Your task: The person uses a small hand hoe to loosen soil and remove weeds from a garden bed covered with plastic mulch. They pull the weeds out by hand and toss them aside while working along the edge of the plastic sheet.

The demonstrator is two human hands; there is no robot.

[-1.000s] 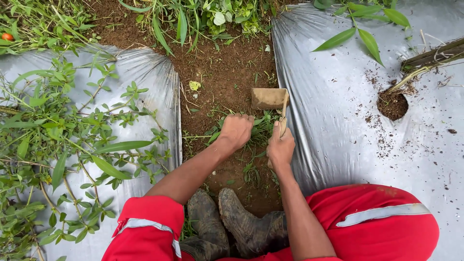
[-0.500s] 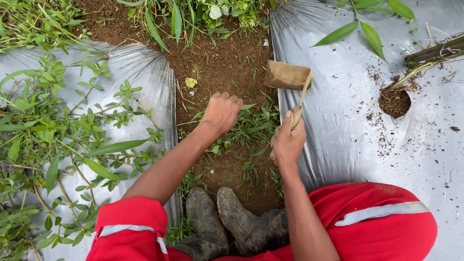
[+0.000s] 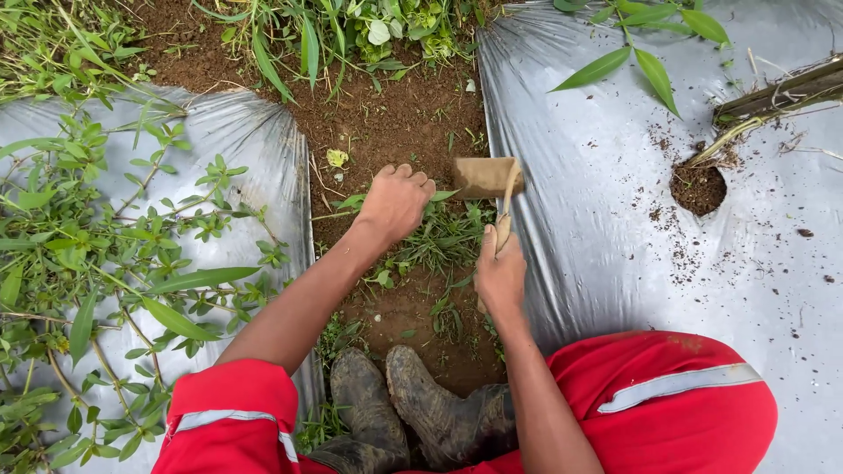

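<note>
My right hand (image 3: 500, 274) grips the wooden handle of a small hand hoe (image 3: 488, 178), its muddy flat blade raised over the soil strip. To its left, my left hand (image 3: 394, 204) is closed in a fist on a clump of grassy weeds (image 3: 443, 239) growing in the brown soil (image 3: 386, 123) between two sheets of silver plastic mulch. The blade sits just right of my left knuckles. My muddy rubber boots (image 3: 413, 412) stand at the near end of the strip.
Silver mulch sheet (image 3: 615, 246) on the right has a planting hole (image 3: 698, 189) with scattered soil and a stalk lying by it. The left sheet (image 3: 246, 149) is overgrown with leafy green weeds (image 3: 97, 254). More grass stands at the far end of the strip.
The hoe blade has come back down and left from its raised position beside the right sheet. My left hand stays on the weeds, having shifted forward from a second ago.
</note>
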